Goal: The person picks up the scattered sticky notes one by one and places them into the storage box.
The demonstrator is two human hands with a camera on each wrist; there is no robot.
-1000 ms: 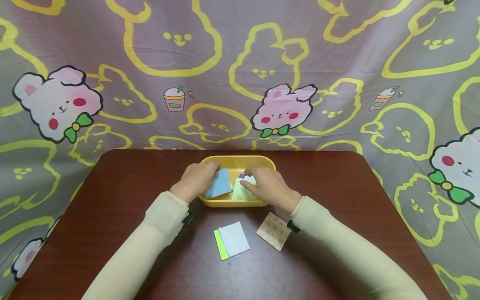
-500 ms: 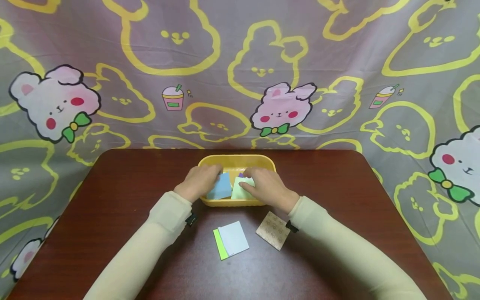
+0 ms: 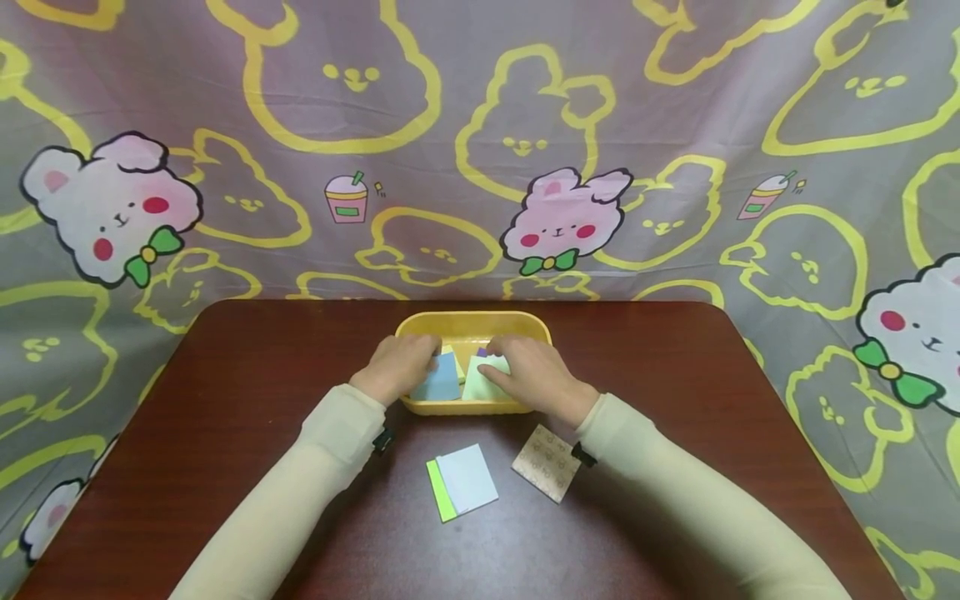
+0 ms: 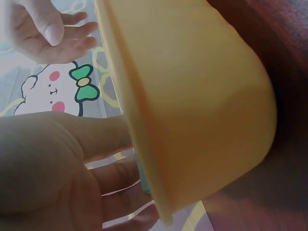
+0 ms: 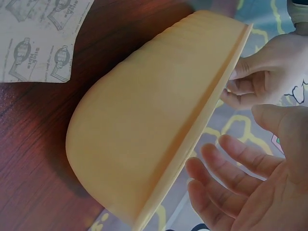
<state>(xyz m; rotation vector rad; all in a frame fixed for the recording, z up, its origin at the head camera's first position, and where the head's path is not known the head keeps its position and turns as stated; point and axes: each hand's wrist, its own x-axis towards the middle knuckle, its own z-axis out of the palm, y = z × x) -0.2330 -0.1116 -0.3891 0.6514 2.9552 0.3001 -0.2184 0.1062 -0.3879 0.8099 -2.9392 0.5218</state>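
A yellow plastic basket [image 3: 474,408] stands toward the back of the table with several sticky note pads inside. My left hand [image 3: 396,367] reaches over its left end and grips a blue sticky note pad [image 3: 444,379] by the left edge; in the left wrist view the fingers dip behind the rim, beside a teal sliver. My right hand [image 3: 536,375] hovers over the right end, its thumb overlapping a pale green pad [image 3: 483,383]. In the right wrist view that hand's fingers [image 5: 231,168] are spread and loosely bent, holding nothing. Yellow and purple pads show partly behind.
On the table in front of the basket lie a white pad [image 3: 471,479] over a lime green one [image 3: 441,492], and a brown printed square [image 3: 546,462] near my right wrist. A patterned curtain [image 3: 450,167] hangs behind the table.
The blue pad has turned straighter and come down lower in the basket with my left hand, uncovering some yellow behind it. My right hand stays nearly in place.
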